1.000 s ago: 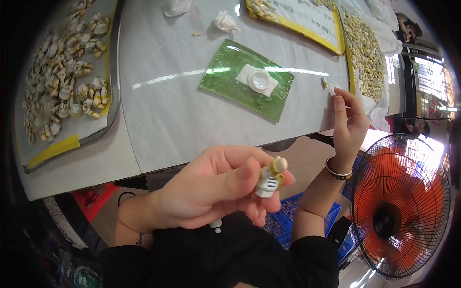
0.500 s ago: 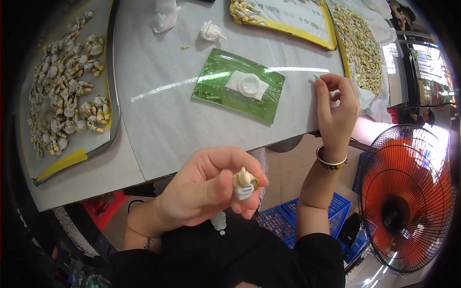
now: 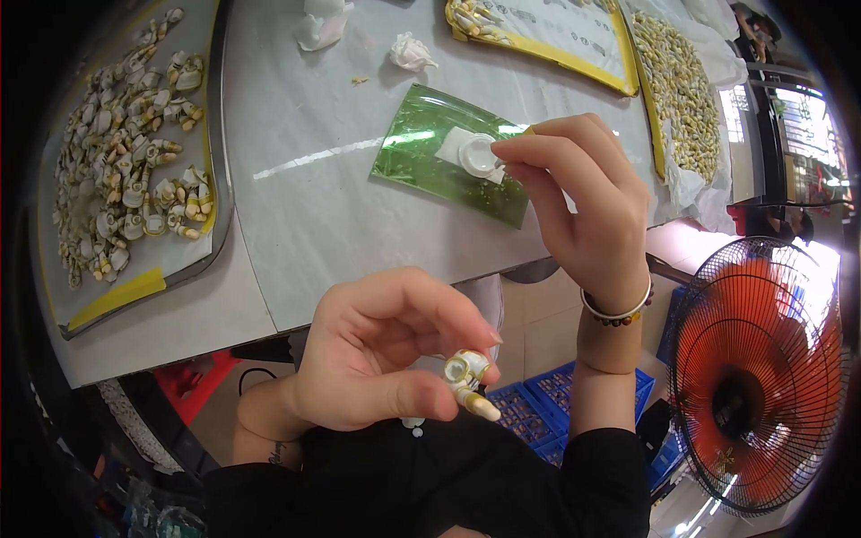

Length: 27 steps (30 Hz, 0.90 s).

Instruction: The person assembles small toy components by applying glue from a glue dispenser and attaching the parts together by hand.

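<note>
My left hand (image 3: pixel 372 359) pinches a small white figurine part (image 3: pixel 466 369) with gold trim between thumb and fingertips, in front of my body. A round socket on it faces up, and its peach-coloured peg points down to the right. Out over the table, my right hand (image 3: pixel 587 211) is closed in a pinch at the right rim of a small round white dish (image 3: pixel 478 158). Whatever sits in that pinch is too small to make out. Under the dish lies a folded white tissue (image 3: pixel 450 145), on a green glossy slab (image 3: pixel 408 134).
A tray (image 3: pixel 202 260) of similar figurine parts stands left. At the back are a yellow-edged tray (image 3: pixel 560 63), a crumpled tissue (image 3: pixel 413 52) and a white wad (image 3: pixel 323 27). Many small yellowish pieces (image 3: pixel 677 99) lie right, above an orange fan (image 3: pixel 744 377). Blue crates (image 3: pixel 547 403) sit below.
My right hand has moved left from the table's right side to the dish. In my left hand the figurine part has turned, its peg now pointing down to the right.
</note>
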Motion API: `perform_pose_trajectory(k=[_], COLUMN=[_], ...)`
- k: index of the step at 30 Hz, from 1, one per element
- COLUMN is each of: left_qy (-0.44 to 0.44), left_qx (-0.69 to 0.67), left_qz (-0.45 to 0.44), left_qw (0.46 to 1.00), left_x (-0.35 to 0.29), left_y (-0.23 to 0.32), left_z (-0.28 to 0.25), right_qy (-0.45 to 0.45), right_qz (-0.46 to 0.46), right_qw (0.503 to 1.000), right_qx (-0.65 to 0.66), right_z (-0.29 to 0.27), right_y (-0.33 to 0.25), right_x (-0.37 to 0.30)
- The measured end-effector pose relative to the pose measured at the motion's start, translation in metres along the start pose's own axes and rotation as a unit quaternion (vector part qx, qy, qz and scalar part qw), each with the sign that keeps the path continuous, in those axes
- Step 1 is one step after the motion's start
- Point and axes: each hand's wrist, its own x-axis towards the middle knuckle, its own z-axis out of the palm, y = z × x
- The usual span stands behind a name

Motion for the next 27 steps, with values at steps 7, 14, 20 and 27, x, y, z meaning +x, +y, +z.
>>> perform_pose_trajectory(k=[7, 14, 20, 27], left_qy=[0.018, -0.018, 0.018, -0.371], left_qx=[0.019, 0.001, 0.069, -0.176], left_qz=[0.017, 0.088, 0.16, 0.132], left_qw=[1.0, 0.996, 0.985, 0.902], left_x=[0.004, 0.002, 0.0, -0.004], left_y=[0.006, -0.001, -0.007, 0.033], left_z=[-0.007, -0.012, -0.014, 0.049], right_qy=[-0.06, -0.014, 0.144, 0.296], right_qz=[-0.037, 0.009, 0.137, 0.216], right_qw=[0.996, 1.0, 0.97, 0.885], right_qx=[-0.056, -0.015, 0.143, 0.286], right_z=[0.007, -0.015, -0.02, -0.002], right_y=[0.006, -0.002, -0.015, -0.007], right_x=[0.008, 0.001, -0.012, -0.034])
